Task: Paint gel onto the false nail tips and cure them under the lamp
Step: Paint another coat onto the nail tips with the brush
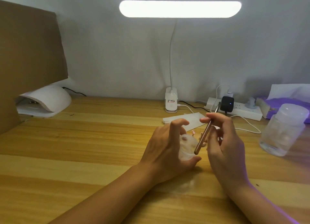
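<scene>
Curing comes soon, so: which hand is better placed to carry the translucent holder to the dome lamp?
Left, probably. The left hand grips the translucent holder, and the dome lamp sits on its side; the right hand holds the brush.

L hand [166,150] round frosted jar [187,148], R hand [229,145] w/ brush [205,133], curing lamp [47,98] far left on desk [83,140]

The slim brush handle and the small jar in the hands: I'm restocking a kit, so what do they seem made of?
The slim rose-gold brush handle looks like smooth satin metal, by its coppery sheen. The small frosted jar looks like translucent plastic or glass, matte: its cloudy wall lets light through.
</scene>
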`<control>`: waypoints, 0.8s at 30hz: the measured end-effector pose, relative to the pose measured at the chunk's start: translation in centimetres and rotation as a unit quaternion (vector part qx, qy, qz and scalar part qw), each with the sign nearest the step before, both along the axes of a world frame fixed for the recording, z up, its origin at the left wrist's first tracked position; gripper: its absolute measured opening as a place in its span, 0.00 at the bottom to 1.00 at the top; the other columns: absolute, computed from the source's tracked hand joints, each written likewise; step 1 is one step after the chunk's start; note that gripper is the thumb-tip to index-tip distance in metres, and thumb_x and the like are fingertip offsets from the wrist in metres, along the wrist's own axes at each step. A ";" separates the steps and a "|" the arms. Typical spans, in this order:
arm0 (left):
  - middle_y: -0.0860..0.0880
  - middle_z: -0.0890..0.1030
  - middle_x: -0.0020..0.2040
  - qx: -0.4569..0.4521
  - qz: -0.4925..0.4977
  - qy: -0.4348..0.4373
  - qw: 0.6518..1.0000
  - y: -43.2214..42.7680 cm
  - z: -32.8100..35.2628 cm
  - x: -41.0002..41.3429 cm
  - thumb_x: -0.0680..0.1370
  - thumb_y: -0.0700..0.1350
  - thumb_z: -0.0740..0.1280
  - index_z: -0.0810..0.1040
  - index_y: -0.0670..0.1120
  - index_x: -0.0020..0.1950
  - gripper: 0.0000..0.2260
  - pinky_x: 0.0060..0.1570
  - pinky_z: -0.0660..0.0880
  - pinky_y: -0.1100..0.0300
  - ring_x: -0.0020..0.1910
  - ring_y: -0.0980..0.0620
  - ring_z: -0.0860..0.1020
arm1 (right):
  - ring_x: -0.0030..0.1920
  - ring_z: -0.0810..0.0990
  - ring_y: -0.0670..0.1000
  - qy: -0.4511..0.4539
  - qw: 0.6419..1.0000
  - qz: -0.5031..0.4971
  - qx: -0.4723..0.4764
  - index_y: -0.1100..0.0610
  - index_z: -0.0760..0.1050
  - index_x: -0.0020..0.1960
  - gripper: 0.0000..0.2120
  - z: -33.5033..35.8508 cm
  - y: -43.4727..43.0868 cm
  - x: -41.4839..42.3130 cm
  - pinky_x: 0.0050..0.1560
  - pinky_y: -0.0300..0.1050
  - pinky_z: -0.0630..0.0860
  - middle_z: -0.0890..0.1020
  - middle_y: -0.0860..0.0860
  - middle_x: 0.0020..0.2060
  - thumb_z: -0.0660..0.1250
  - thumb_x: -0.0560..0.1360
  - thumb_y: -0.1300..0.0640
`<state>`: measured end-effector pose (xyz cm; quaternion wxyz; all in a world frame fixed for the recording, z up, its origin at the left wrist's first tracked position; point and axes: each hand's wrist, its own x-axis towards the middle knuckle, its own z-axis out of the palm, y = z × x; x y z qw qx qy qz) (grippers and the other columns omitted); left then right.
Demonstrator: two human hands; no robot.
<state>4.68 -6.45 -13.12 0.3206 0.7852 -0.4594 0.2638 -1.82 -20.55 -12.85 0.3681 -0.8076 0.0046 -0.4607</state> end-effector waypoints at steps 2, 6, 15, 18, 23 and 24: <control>0.47 0.79 0.52 -0.011 0.008 0.005 1.000 0.1 0.0 0.1 0.65 0.60 0.78 0.55 0.52 0.65 0.41 0.50 0.66 0.63 0.47 0.53 0.74 | 0.43 0.80 0.42 -0.009 1.000 -0.005 0.012 0.50 0.68 0.61 0.13 0.1 -0.3 0.1 0.34 0.35 0.77 0.81 0.45 0.48 0.63 0.79 0.62; 0.51 0.75 0.50 -0.041 0.020 0.035 0.998 0.0 -0.3 0.3 0.65 0.59 0.77 0.56 0.53 0.63 0.38 0.51 0.68 0.61 0.46 0.55 0.71 | 0.43 0.81 0.43 -0.043 0.998 0.002 0.043 0.50 0.67 0.56 0.05 0.1 -0.3 0.0 0.38 0.33 0.75 0.80 0.43 0.41 0.60 0.81 0.56; 0.49 0.71 0.56 -0.182 0.138 0.278 0.933 1.6 0.0 3.4 0.67 0.48 0.78 0.55 0.55 0.60 0.34 0.50 0.79 0.55 0.56 0.49 0.74 | 0.42 0.80 0.46 -0.012 0.998 0.041 0.048 0.49 0.70 0.60 0.11 0.6 -0.2 -0.2 0.41 0.44 0.78 0.80 0.46 0.43 0.54 0.80 0.51; 0.50 0.71 0.54 -0.160 0.122 0.394 0.897 2.5 0.2 4.4 0.69 0.48 0.78 0.56 0.53 0.61 0.33 0.41 0.75 0.63 0.51 0.52 0.75 | 0.40 0.80 0.46 -0.010 0.990 0.060 0.127 0.48 0.70 0.62 0.14 0.7 -0.4 -0.3 0.42 0.39 0.77 0.79 0.46 0.43 0.52 0.80 0.50; 0.50 0.71 0.55 -0.064 0.071 0.440 0.893 3.1 0.5 4.5 0.67 0.55 0.77 0.60 0.51 0.63 0.33 0.44 0.78 0.59 0.51 0.53 0.75 | 0.40 0.79 0.47 0.026 0.980 0.061 0.185 0.48 0.70 0.64 0.12 0.5 -0.8 0.0 0.46 0.49 0.79 0.78 0.50 0.45 0.52 0.84 0.53; 0.50 0.71 0.56 -0.046 0.079 0.434 0.896 3.0 0.4 4.4 0.65 0.58 0.75 0.60 0.52 0.63 0.34 0.49 0.79 0.55 0.53 0.51 0.75 | 0.39 0.79 0.47 0.033 0.979 0.058 0.191 0.47 0.70 0.64 0.12 0.5 -0.9 0.1 0.46 0.50 0.79 0.78 0.51 0.45 0.52 0.85 0.54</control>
